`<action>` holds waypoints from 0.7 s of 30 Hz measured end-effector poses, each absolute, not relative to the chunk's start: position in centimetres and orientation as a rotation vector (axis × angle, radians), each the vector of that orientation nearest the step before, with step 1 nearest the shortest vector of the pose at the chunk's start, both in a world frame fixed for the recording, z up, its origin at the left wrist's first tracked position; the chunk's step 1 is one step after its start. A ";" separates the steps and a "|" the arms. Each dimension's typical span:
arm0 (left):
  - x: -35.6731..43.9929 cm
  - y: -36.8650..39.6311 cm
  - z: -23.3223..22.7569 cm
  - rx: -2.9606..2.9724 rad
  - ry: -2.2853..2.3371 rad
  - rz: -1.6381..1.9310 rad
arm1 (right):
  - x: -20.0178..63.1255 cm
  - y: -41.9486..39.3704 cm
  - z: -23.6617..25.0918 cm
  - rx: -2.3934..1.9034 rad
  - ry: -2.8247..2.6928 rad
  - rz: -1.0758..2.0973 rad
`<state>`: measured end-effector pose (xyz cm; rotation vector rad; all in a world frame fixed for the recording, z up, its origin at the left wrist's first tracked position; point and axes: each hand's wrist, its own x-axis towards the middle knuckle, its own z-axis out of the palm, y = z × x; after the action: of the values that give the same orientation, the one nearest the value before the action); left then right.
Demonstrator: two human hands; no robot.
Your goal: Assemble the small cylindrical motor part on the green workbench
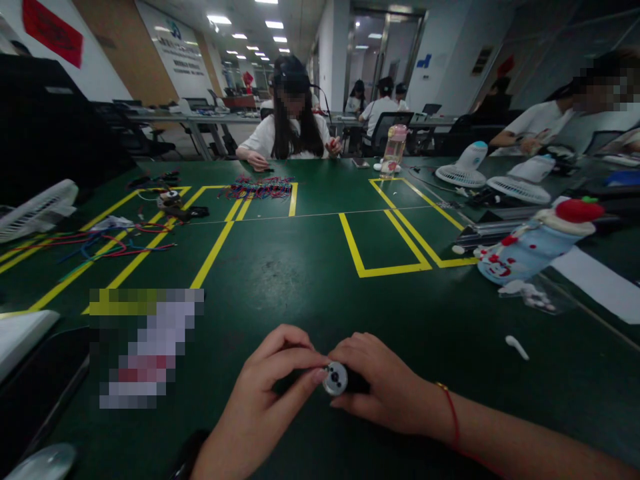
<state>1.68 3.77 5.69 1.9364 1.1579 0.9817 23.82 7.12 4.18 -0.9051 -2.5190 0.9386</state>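
1. Low in the middle of the frame we see both hands meeting over the green table. The left hand comes up from the bottom edge, its fingers curled and pinched onto a small round metal part.

2. The right hand, with a red string at the wrist, is closed around the dark body behind that part, so the piece is gripped from both sides, just above the table or resting on it; we cannot tell which.

3. The round part shows a pale silvery face with a dark centre. It may be the end of a small motor, though the view is too dim and small to be sure.

4. To do this well, we judge the right hand should keep the body steady while the left fingertips work only at the rim, keeping the face turned towards us.

5. Holding the piece low over the table seems wise, so anything small that slips falls close by.

6. Around us: a small white piece lies at the lower right, a bottle in a blue cover lies tilted at the right, and coloured wires spread at the left.

7. Across the table, at the top centre, another person sits with a bundle of wires in front of them, well apart from our hands.
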 end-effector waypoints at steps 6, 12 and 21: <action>-1.3 5.5 4.0 2.218 1.126 0.624 | 24.0 7.1 4.1 -0.886 -2.504 0.958; -1.8 6.0 3.5 2.300 1.112 0.488 | 24.0 7.2 4.2 -0.891 -2.479 0.990; -5.6 8.2 1.9 2.171 1.393 0.649 | 24.1 7.4 4.3 -0.889 -2.465 1.039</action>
<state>-5.64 8.25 1.94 2.1714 1.3926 0.6493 24.08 7.40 4.29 -0.8894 -2.4648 1.0391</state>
